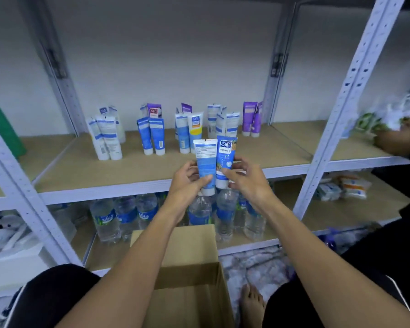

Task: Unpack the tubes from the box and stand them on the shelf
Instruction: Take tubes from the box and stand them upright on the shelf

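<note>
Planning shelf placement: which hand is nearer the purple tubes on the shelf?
Right. The right hand, gripping the Safi tube, is below and slightly left of the purple tubes; the left hand, gripping the other tube, is farther left.

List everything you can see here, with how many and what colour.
shelf: one, grey frame, tan boards, ahead
shelf tubes: five clusters, white, blue, yellow, purple, upper board
held tubes: two, blue and white, before the shelf
water bottles: several, clear with blue labels, lower board
cardboard box: one, brown, between the knees
green box: one, green, far left
packets: several, white, lower right
hands: two, bare, left hand grips one held tube, right hand the other
</note>
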